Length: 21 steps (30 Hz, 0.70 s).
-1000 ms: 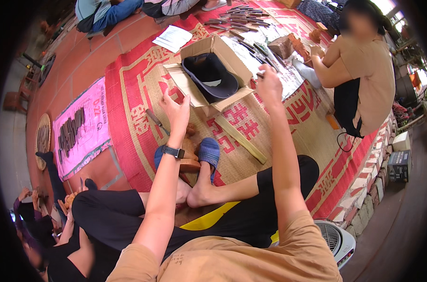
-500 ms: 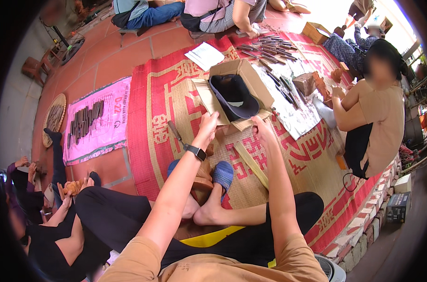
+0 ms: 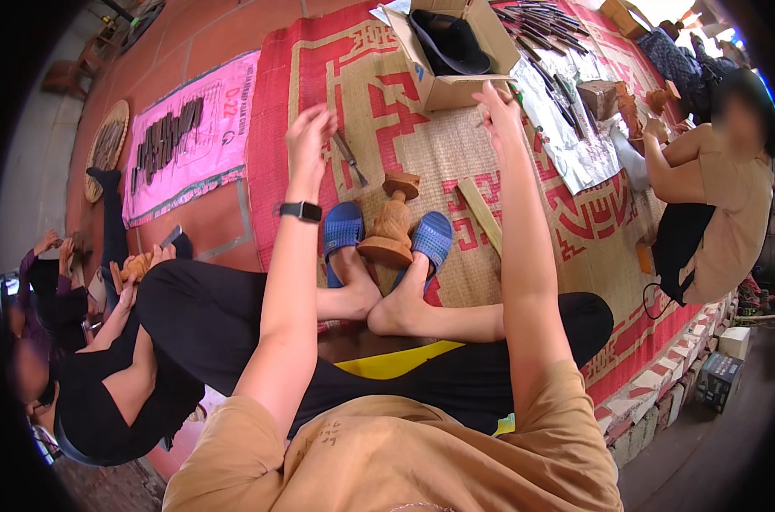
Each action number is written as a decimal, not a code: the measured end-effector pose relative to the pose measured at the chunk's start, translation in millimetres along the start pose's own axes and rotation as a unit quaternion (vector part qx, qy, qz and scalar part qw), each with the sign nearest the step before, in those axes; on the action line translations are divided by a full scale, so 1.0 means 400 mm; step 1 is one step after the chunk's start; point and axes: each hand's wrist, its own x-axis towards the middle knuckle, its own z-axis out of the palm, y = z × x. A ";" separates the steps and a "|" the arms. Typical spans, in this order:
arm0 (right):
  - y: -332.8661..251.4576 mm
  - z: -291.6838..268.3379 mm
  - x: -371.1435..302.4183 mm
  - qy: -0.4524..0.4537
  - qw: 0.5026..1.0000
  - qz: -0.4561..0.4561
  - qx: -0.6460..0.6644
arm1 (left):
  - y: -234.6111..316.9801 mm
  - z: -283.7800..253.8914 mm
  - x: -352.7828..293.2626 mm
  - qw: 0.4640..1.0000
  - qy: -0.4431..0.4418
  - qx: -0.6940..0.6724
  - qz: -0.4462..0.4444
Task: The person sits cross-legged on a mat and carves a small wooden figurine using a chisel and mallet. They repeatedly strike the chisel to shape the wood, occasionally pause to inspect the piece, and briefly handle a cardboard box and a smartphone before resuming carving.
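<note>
My left hand, at eleven o'clock from the middle of my view, is half open, fingers loosely curled, holding nothing. Just off it, toward four o'clock, a chisel with a dark handle and flared metal blade lies on the red-and-straw mat. My right hand, at one o'clock, is loosely open and looks empty, its fingertips by the near corner of the cardboard box (touching or not, I can't tell). That box sits between twelve and one: plain brown, flaps spread, a small blue mark on one side, a dark cap inside. Near the middle, between my blue sandals, is a reddish-brown wood carving, round-based and narrow-necked.
</note>
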 end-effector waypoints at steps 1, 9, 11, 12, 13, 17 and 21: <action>0.012 -0.021 -0.040 -0.007 0.999 -0.014 -0.031 | -0.045 -0.088 -0.008 0.998 0.045 0.033 -0.034; 0.046 -0.161 -0.436 -0.044 0.996 0.016 0.080 | -0.268 -0.090 -0.050 0.918 0.006 0.380 -0.111; 0.049 -0.172 -0.504 -0.026 0.985 0.054 0.165 | -0.298 -0.075 -0.017 0.809 -0.001 0.576 -0.117; 0.051 -0.171 -0.537 -0.019 0.976 0.073 0.207 | -0.310 -0.071 -0.016 0.809 -0.012 0.577 -0.114; 0.041 -0.154 -0.572 -0.008 0.980 0.087 0.180 | -0.308 -0.076 -0.015 0.806 -0.022 0.581 -0.110; 0.079 -0.153 -0.553 -0.016 0.993 0.076 0.091 | -0.336 -0.089 0.028 0.776 -0.009 0.622 -0.099; 0.117 -0.158 -0.505 -0.049 0.984 0.105 0.132 | -0.311 -0.118 0.070 0.762 -0.007 0.632 -0.138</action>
